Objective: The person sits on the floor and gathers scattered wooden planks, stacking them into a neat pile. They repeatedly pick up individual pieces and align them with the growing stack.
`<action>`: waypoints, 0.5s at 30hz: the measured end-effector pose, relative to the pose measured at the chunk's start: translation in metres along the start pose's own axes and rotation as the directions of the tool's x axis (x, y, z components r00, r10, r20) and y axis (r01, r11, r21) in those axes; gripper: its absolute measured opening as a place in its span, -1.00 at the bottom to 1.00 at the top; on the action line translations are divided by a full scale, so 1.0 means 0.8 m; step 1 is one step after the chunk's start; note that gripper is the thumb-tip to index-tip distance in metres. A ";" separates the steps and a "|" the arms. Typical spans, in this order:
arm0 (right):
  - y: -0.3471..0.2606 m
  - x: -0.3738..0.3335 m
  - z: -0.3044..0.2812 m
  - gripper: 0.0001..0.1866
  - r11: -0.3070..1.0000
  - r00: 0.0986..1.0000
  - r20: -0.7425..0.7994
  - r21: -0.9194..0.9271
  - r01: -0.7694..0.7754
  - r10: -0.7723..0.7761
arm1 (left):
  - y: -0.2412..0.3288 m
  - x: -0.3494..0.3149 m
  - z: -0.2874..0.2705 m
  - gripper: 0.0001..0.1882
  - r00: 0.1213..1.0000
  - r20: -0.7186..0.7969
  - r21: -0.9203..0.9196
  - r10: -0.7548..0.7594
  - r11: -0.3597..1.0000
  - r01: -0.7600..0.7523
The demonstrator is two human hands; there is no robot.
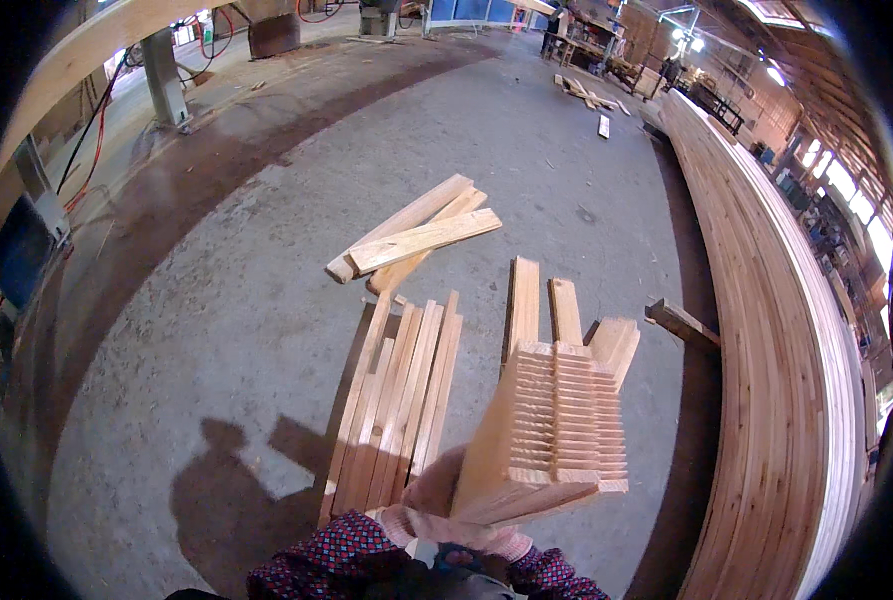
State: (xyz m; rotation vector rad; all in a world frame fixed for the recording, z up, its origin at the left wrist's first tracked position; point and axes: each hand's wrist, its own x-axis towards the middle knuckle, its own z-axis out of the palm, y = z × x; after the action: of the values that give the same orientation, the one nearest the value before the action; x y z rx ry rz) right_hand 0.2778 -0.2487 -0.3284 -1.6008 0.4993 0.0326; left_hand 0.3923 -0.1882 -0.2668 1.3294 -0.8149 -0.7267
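**A:** Far left, what can be made out?

**B:** Little: a dark box by a post, red cables trailing past it, all bent by the lens and half lost in the black rim. On the concrete floor, the person's shadow.

**A:** And the hands?

**B:** Only the left hand shows, in a pink glove with a patterned sleeve behind it. It grips the near end of a finger-jointed block, held up in front of the chest, comb-cut end facing away. The fingers wrap under the wood, largely hidden by it. The right hand is covered by the block; whether it is clenched or loose cannot be told.

**A:** Below the block?

**B:** A row of boards lies flat on the floor just left of it; two more boards poke out beyond, their near ends hidden. Farther off, a loose pile of three crossed pieces.

**A:** Right side?

**B:** A long curved laminated beam runs to the far workshop, cut off at the rim. No bins or boxes holding anything can be made out
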 end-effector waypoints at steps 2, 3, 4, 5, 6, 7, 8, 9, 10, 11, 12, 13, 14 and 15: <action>-0.002 -0.009 -0.009 -0.38 0.999 0.999 -0.035 -0.038 -0.032 0.031 | 0.011 -0.002 0.021 -0.04 0.993 -0.115 0.000 0.034 0.999 -0.035; -0.005 -0.013 -0.015 -0.38 0.998 0.998 -0.050 -0.058 -0.040 0.037 | 0.017 -0.004 0.029 -0.04 0.983 -0.174 0.006 0.061 0.998 -0.061; -0.020 -0.004 0.006 -0.38 0.999 1.000 -0.014 -0.025 0.020 -0.021 | 0.045 -0.011 0.018 -0.05 0.957 -0.265 0.125 0.121 0.988 -0.091; -0.017 -0.013 0.001 -0.38 0.998 0.999 -0.046 -0.059 0.003 -0.006 | 0.048 -0.013 0.030 -0.06 0.934 -0.325 0.131 0.151 0.985 -0.114; -0.019 -0.020 -0.005 -0.38 0.993 0.997 -0.076 -0.121 0.007 -0.016 | 0.052 -0.014 0.041 -0.07 0.899 -0.393 0.146 0.193 0.978 -0.146; -0.035 -0.021 0.008 -0.38 0.986 0.995 -0.057 -0.153 0.068 -0.078 | 0.078 -0.021 0.036 -0.07 0.841 -0.466 0.251 0.274 0.953 -0.172; -0.058 -0.016 0.016 -0.38 0.925 0.975 -0.016 -0.319 0.206 -0.223 | 0.102 -0.025 0.032 -0.08 0.770 -0.517 0.358 0.374 0.911 -0.202; -0.049 -0.029 -0.005 -0.38 0.722 0.951 0.035 -0.643 0.257 -0.308 | 0.083 -0.017 0.052 -0.09 0.750 -0.549 0.337 0.369 0.919 -0.206; -0.060 -0.028 -0.006 -0.38 0.438 0.892 0.140 -0.831 0.342 -0.431 | 0.086 -0.015 0.046 -0.09 0.713 -0.563 0.406 0.417 0.891 -0.201; -0.068 -0.023 -0.006 -0.38 0.277 0.847 0.205 -0.885 0.374 -0.490 | 0.087 -0.012 0.044 -0.10 0.708 -0.552 0.457 0.441 0.870 -0.186; -0.065 -0.017 0.002 -0.30 0.711 0.909 -0.003 -0.625 0.324 -0.417 | 0.068 -0.009 0.027 -0.13 0.763 -0.438 0.571 0.476 0.802 -0.173; -0.087 0.000 0.039 -0.22 0.944 0.941 -0.119 -0.140 0.300 -0.316 | 0.091 -0.016 -0.018 -0.17 0.799 -0.380 0.664 0.465 0.739 -0.114; -0.095 0.002 0.044 -0.12 0.938 0.972 -0.217 0.307 0.160 -0.094 | 0.090 -0.013 -0.035 -0.21 0.847 -0.334 0.663 0.413 0.742 -0.100; -0.104 0.008 0.052 -0.07 0.972 0.957 -0.244 0.135 0.193 -0.156 | 0.089 -0.008 -0.056 -0.24 0.894 -0.353 0.575 0.275 0.818 -0.024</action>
State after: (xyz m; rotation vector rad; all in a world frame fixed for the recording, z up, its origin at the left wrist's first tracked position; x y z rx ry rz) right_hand 0.3223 -0.2103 -0.2564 -1.4941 0.5248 -0.3250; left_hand 0.4263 -0.1509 -0.1993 1.8410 -0.7927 -0.0342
